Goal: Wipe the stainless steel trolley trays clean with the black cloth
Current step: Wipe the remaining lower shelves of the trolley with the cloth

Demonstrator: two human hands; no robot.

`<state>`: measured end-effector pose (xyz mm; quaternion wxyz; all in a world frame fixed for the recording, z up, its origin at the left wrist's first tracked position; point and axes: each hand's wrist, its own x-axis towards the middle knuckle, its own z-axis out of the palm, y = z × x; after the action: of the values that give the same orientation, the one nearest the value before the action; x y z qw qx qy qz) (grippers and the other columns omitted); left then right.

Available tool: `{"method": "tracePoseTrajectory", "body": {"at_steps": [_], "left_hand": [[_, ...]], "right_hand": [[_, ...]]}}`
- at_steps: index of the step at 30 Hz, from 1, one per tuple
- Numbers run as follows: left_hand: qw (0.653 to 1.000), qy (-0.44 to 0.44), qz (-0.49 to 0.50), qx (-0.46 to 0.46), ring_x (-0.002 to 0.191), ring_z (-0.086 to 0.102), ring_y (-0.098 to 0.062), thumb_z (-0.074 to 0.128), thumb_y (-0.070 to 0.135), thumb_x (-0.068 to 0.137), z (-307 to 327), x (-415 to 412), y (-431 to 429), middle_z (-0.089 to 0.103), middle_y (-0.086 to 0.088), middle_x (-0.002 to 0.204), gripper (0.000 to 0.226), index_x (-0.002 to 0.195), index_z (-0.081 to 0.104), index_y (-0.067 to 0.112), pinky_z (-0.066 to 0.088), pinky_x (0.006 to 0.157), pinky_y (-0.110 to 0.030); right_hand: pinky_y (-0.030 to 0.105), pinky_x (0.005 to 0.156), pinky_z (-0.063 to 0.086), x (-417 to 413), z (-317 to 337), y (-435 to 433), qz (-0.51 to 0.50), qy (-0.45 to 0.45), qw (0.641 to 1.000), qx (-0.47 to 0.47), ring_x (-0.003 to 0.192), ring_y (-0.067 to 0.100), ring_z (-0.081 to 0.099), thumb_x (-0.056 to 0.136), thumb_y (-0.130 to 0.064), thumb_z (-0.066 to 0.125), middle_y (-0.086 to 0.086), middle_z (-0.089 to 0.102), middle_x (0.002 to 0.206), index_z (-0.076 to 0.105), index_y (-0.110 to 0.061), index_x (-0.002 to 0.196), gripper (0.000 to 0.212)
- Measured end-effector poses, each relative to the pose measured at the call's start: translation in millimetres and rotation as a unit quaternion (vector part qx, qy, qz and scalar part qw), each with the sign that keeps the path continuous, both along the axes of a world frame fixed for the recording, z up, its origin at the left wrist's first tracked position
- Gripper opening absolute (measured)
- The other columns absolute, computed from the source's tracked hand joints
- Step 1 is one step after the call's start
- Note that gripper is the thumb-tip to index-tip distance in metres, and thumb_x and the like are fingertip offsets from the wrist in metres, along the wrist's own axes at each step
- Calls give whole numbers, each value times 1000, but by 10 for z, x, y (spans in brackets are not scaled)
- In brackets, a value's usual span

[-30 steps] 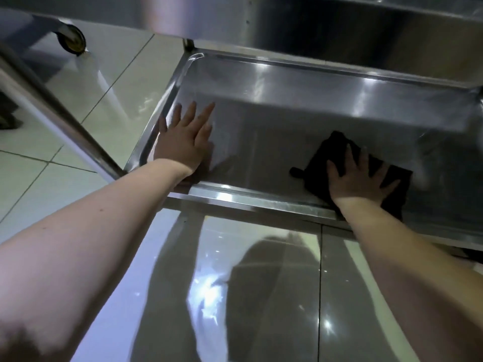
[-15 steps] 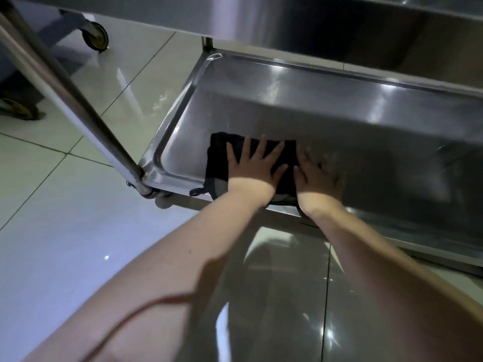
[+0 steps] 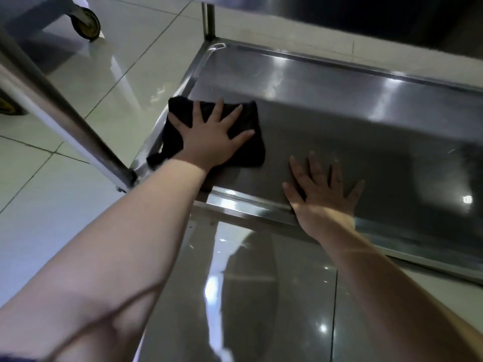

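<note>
The left hand (image 3: pixel 211 142) is pressing flat on the black cloth (image 3: pixel 251 152), fingers straight and spread. It is holding the cloth against the lower trolley tray (image 3: pixel 339 100) in the near left corner, where one end is reaching the left rim. The right hand (image 3: pixel 322 194) is lying palm-down on bare steel just right of the cloth, fingers splayed, gripping nothing, its wrist crossing the near rim. A trolley post (image 3: pixel 65 118) is slanting down to that corner over the glossy tiled floor (image 3: pixel 78 231).

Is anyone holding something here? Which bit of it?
Nothing is gripped. The left hand presses flat on the middle of the cloth, with its fingers spread. The right hand rests flat on the bare tray.
</note>
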<state>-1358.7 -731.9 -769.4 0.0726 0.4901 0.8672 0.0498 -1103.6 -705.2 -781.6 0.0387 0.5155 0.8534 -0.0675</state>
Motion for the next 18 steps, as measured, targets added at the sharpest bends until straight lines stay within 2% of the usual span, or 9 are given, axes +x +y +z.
{"method": "tracePoseTrajectory", "body": {"at_steps": [3, 6, 9, 13, 16, 18], "left_hand": [[1000, -10, -3, -23, 149, -12, -35, 10, 89, 77, 49, -109, 452, -2, 12, 164, 76, 147, 5, 59, -15, 97, -80], [1000, 1, -5, -28, 149, -10, -36, 10, 87, 80, 49, -77, 485, -1, 12, 164, 75, 148, 6, 57, -13, 98, -79], [999, 3, -38, -15, 149, -10, -36, 4, 86, 79, 35, 146, 83, 1, 12, 164, 74, 147, 5, 58, -14, 99, -78], [997, 6, -67, -45, 149, -14, -34, -6, 87, 71, 21, 669, -698, -5, 16, 163, 76, 143, -7, 63, -16, 99, -75], [995, -12, -75, -64, 149, -15, -34, -1, 83, 77, 103, 880, -892, -7, 17, 163, 70, 144, -4, 62, -16, 100, -76], [995, -42, -63, -66, 149, -14, -32, 9, 73, 90, 190, 898, -839, -5, 18, 163, 56, 145, 3, 62, -17, 99, -76]], "right_hand": [[69, 109, -12, -12, 27, 10, -2, -5, 1000, -11, 149, 22, -19, 91, -70, 15, -23, -15, 160, -11, -62, 143, 58], [70, 108, -13, -15, 35, 9, -1, 3, 1000, -15, 149, 22, -18, 92, -70, 16, -23, -14, 160, -10, -63, 143, 58], [71, 107, -14, -16, 15, -1, -3, 14, 1000, -21, 149, 23, -17, 93, -69, 18, -25, -14, 159, -8, -63, 144, 57], [73, 105, -14, -30, 49, 30, -4, 17, 999, -35, 149, 24, -16, 94, -66, 21, -27, -13, 159, -2, -63, 144, 55], [72, 103, -18, -33, 122, 7, -31, 39, 997, -66, 150, 21, -11, 96, -62, 24, -29, -5, 159, 8, -62, 144, 51], [72, 105, -15, -93, 229, 9, -68, 94, 991, -69, 151, 18, -1, 98, -57, 29, -27, 9, 160, 23, -55, 146, 48]]}}
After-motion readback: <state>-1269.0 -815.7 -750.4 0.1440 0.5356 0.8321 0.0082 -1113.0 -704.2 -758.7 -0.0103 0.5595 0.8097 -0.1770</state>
